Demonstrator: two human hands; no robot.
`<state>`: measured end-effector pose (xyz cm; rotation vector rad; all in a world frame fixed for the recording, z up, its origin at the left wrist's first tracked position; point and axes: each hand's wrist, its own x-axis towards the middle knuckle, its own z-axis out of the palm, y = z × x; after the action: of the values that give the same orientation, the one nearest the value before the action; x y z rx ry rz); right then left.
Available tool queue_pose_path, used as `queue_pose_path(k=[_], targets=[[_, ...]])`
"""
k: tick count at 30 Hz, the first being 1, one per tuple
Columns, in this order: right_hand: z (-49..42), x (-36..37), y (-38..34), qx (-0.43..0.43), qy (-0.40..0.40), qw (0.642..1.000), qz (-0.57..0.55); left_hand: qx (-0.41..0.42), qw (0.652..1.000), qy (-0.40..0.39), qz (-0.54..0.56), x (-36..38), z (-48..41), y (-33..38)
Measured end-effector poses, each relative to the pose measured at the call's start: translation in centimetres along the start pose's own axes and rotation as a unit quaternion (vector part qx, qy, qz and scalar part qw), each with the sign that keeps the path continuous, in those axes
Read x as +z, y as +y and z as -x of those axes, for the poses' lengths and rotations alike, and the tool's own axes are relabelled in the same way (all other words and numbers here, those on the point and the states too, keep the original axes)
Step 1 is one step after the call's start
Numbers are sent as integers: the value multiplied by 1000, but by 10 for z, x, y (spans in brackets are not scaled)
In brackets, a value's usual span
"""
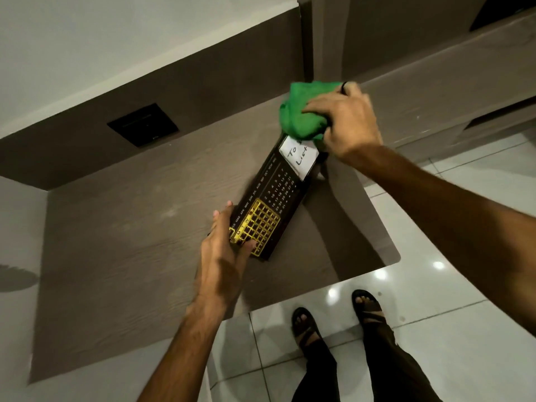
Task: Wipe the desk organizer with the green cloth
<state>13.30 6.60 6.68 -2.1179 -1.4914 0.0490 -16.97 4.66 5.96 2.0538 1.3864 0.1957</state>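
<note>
Right hand presses green cloth onto organizer

1 desk organizer, 1 green cloth, 2 hands, left hand, right hand, 1 desk, 2 sandalled feet

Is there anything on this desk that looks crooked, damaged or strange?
Only the organizer sits askew: it lies diagonally across the desk, not square to its edge. The left hand holds its near end and the right hand presses the green cloth on its far end. No damage or spill shows.
</note>
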Motion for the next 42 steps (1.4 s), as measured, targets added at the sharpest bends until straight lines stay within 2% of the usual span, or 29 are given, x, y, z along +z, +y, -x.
queue_pose_path(k=[2,5,7,12,14,15,17,19,21,22,26,28,33,36,38,42], targets=[[3,2,-11,-2,-21,1000,6,-5,1000,-1,0,0,0,1],[43,12,-40,-145,-93,985,-10,-11,1000,-1,3,-2,-1,2],[45,11,-33,-180,-88,979,-23,-13,1000,-6,1,-3,0,4],[23,28,-3,4,28,995,-95,-4,1000,-5,-13,-2,2,7],[51,47,-14,47,33,994,-89,-7,1000,-5,-17,-3,2,8],[72,57,-20,51,11,996,-77,-9,1000,-7,-16,-4,2,8],[115,72,-33,15,-48,997,-56,-11,1000,-7,-10,-3,1,8],[142,78,-45,-81,-88,991,-55,-13,1000,-6,-8,-3,1,8],[137,76,-43,-180,-82,979,-40,-16,1000,-2,-10,-3,0,7],[127,73,-40,-197,-67,978,-30,-18,1000,-4,-9,-3,-1,6],[98,57,-20,-94,-35,994,-30,-21,1000,-14,-7,-1,0,5],[114,62,-23,-81,-39,996,-22,-18,1000,-12,-12,0,1,6],[174,89,-66,-224,-63,971,-49,-17,1000,-19,9,-1,1,1],[157,85,-70,-260,-50,961,-77,-9,1000,-16,3,-2,1,0],[131,74,-59,-244,-21,967,-66,-2,1000,-7,-1,-1,1,0],[111,63,-20,-89,-25,995,-31,-5,1000,-10,1,1,2,1]])
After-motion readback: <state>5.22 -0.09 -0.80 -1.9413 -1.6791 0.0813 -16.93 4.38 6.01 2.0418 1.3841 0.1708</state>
